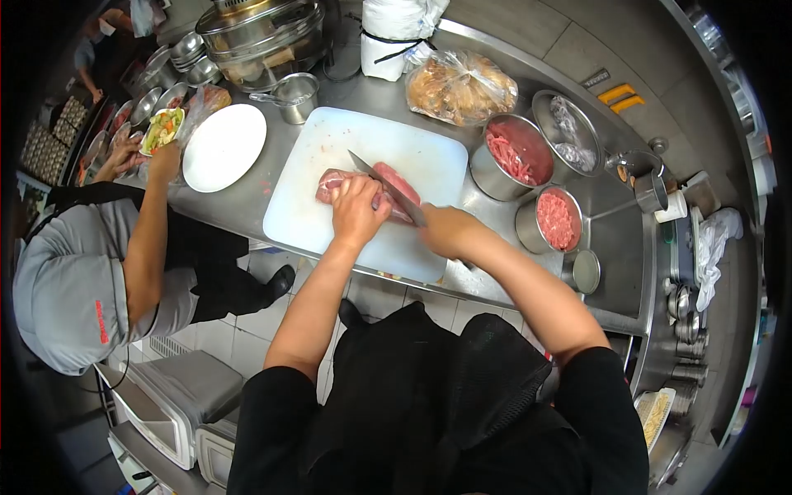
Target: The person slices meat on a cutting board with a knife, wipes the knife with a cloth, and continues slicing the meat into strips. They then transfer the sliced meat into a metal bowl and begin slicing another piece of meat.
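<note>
Slicing raw meat [328, 186] with a large knife [384, 184] on a pale cutting board [294, 194]

Seen from above, a person in black stands at a steel counter [210, 204]. The meat lies near the middle of the board, mostly under the left hand [360, 207], whose fingers bend over it and press it down. The right hand [446, 232] is closed around the knife's handle. The blade slants across the board, tip pointing away and to the left, just beside the left fingertips. On its far side lies a flatter red piece of meat [398, 179].

Good work here seems to depend on the guiding hand: fingertips curled back, knuckles facing the blade, thumb tucked behind. The meat is probably slick, so firm, flat pressure should matter more than a pinch. Long, smooth strokes would likely give cleaner slices than chopping straight down, and setting cut pieces aside would leave the blade a clear path.

To the right stand two steel pots, one holding red meat strips [506, 157], the nearer one paler pieces [558, 218]. To the left, a white plate [224, 148] sits between the board and a co-worker in grey.
</note>
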Action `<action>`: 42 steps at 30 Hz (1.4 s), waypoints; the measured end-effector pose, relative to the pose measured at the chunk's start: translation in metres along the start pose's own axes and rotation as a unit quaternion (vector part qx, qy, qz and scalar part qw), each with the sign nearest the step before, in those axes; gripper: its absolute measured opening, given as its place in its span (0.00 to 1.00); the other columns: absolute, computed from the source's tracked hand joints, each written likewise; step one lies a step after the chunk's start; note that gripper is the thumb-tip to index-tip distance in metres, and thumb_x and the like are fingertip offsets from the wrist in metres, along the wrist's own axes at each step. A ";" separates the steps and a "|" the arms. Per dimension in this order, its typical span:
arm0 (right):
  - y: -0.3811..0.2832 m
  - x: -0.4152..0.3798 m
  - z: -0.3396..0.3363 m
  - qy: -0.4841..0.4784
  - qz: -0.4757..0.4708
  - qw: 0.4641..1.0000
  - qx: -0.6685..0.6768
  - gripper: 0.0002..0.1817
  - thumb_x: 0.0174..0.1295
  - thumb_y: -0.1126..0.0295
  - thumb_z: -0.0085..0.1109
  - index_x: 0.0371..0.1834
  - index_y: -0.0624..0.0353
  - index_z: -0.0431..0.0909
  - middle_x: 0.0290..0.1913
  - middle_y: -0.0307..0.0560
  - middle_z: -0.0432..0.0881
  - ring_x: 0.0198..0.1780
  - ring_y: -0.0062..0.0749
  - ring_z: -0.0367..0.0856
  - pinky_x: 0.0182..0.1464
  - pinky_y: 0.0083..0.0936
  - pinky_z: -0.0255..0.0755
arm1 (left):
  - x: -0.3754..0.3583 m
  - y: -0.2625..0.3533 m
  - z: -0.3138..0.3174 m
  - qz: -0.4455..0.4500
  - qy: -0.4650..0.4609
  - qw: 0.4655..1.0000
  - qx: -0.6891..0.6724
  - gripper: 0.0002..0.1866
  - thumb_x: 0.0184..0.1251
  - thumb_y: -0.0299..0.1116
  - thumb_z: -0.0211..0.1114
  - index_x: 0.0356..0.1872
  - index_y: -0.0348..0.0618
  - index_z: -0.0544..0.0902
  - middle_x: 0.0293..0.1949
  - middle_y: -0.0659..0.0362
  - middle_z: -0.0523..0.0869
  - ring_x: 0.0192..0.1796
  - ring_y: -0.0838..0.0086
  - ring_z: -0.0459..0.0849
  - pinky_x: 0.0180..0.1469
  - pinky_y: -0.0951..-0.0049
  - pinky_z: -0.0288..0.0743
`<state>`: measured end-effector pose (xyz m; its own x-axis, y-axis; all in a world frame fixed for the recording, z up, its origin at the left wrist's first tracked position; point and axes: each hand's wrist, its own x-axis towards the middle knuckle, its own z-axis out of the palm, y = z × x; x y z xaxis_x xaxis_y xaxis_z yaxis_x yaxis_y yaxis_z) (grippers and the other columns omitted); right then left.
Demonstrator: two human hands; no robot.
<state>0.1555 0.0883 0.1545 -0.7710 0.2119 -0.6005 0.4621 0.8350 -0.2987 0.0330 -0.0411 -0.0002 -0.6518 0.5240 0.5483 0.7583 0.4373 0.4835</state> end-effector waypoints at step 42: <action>-0.004 0.034 0.009 0.009 0.008 0.999 0.036 0.19 0.66 0.68 0.50 0.57 0.67 0.73 0.31 0.59 0.87 0.25 0.45 0.86 0.31 0.39 0.80 | 0.001 -0.008 -0.009 0.025 0.020 0.999 -0.005 0.09 0.48 0.35 0.70 0.32 0.49 0.82 0.39 0.63 0.80 0.49 0.63 0.76 0.53 0.60 0.64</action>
<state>0.1315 0.0874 0.1290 -0.7710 0.2345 -0.5920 0.5040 0.7930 -0.3422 0.0257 -0.0508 0.0031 -0.6137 0.5148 0.5986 0.7895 0.4047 0.4615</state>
